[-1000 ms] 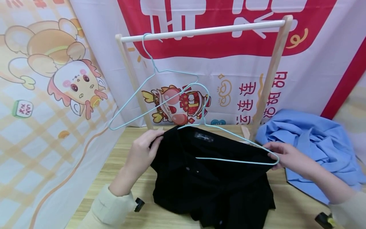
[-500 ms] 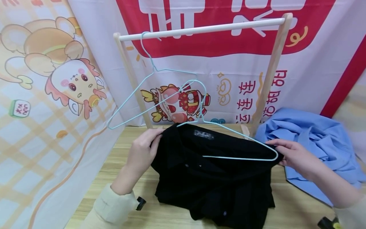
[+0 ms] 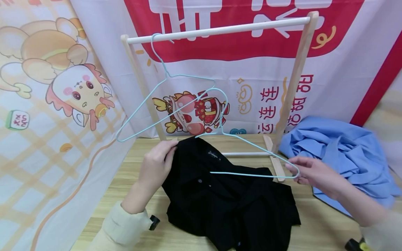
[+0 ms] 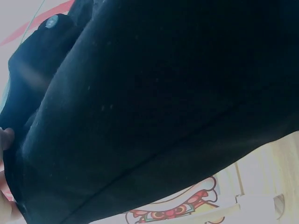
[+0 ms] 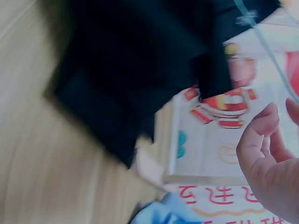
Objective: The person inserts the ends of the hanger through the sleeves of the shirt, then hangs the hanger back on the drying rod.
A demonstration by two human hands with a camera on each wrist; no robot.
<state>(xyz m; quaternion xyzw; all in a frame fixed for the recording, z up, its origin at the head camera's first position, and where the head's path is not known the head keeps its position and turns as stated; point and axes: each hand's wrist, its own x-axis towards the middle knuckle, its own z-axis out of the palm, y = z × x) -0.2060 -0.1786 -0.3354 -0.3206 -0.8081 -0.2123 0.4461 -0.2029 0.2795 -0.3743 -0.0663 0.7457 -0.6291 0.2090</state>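
Observation:
A black shirt (image 3: 201,202) with a neck label hangs from my left hand (image 3: 157,169), which pinches it at one shoulder. Its other shoulder droops toward the table. A light-blue wire hanger (image 3: 251,140) is partly inside the collar, its left end hidden by cloth and its right corner bare. At that corner is my right hand (image 3: 314,174), fingers loosely bent and no cloth between them; in the right wrist view the fingertips (image 5: 268,112) stand apart near the wire. Black cloth (image 4: 154,93) fills most of the left wrist view, with fingers at its edge.
Behind stands a wooden clothes rack (image 3: 296,76) with a white top rail (image 3: 220,32). An identical second hanger (image 3: 141,104) hangs bare at the rail's left. Crumpled blue cloth (image 3: 339,153) lies on the right of the wooden table (image 3: 125,181). Printed sheets enclose the back and left.
The shirt's right shoulder, pinched by my right hand half a second ago, has slipped free and dropped, baring the hanger's corner. The right hand shifted slightly left; my left hand keeps its grip.

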